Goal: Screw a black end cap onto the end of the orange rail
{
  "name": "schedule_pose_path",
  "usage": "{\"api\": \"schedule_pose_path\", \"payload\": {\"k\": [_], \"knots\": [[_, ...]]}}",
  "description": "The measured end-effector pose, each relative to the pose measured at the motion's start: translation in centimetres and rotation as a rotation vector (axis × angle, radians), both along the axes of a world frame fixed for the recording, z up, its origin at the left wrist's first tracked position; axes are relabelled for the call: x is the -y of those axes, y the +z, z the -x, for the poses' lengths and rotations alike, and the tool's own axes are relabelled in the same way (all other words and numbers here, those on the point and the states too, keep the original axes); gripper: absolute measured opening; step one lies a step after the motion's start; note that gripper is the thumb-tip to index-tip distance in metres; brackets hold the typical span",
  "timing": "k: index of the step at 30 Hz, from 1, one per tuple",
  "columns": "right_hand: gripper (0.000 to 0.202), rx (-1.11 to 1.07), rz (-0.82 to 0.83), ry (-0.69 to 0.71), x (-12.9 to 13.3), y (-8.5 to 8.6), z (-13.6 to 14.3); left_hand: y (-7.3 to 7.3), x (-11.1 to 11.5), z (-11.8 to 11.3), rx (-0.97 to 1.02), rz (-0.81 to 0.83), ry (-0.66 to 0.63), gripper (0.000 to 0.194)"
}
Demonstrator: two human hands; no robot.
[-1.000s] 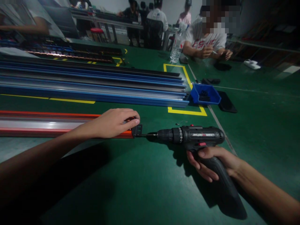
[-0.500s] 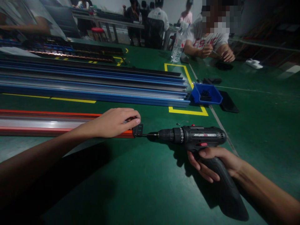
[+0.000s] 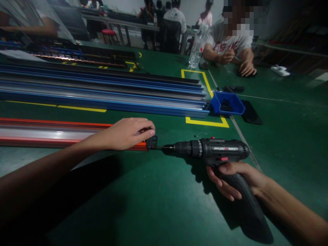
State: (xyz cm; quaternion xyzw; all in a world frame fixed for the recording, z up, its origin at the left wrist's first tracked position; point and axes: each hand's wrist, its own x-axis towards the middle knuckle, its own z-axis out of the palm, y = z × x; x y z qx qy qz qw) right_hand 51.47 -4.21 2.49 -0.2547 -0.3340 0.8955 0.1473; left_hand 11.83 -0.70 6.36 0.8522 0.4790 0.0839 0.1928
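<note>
My right hand is wrapped round the grip of a black cordless drill, which lies level and points left. Its bit reaches the black end bracket on an orange metal profile. Over that end of the profile, my left hand is closed, with thumb and fingers gripping it next to the bracket. The fingers partly hide the bracket. A small screw lies on the green table just beyond the drill's chuck.
Several blue and black profiles lie side by side beyond my left hand. At their right end stands a blue bin with black parts inside, beside a dark flat slab. A water bottle and a co-worker are across the table.
The view has shifted slightly, moving the scene a little to the right. Both hands, the drill and the profile keep their places relative to each other. The co-worker's hand has lowered slightly.
</note>
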Motion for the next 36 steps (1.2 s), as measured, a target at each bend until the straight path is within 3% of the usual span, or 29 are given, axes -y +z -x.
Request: {"api": "schedule_pose_path", "payload": {"k": [36], "knots": [[0.028,-0.045,0.007,0.001,-0.10,-0.29,-0.05,-0.03,0.00,0.06,-0.002,-0.021,-0.006,0.044]]}}
